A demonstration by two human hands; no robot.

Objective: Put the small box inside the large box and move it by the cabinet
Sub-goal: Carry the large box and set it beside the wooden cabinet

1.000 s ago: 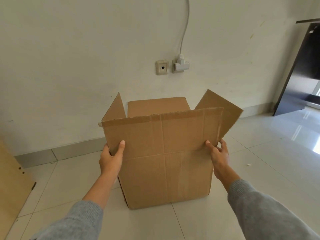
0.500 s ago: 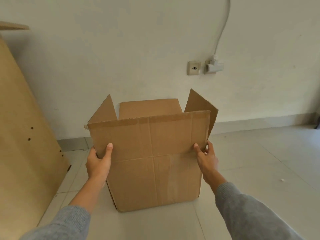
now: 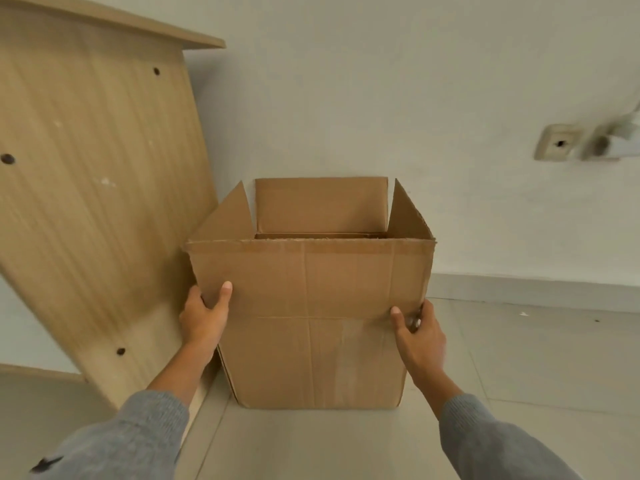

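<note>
plain brown large box (image 3: 311,306), pale wood-grain cabinet (image 3: 86,168), grey sleeves (image 3: 138,438)

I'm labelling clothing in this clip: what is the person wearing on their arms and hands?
Both arms wear grey knit sleeves, pushed up to mid-forearm. The left sleeve has a small dark mark near the frame's bottom edge. The left hand and right hand are bare; no gloves or watch visible.

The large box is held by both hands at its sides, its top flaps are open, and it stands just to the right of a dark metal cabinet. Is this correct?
Not quite. The head view shows the large box held by the left hand and right hand, flaps open, but the cabinet on its left is light wood, not dark metal.
</note>
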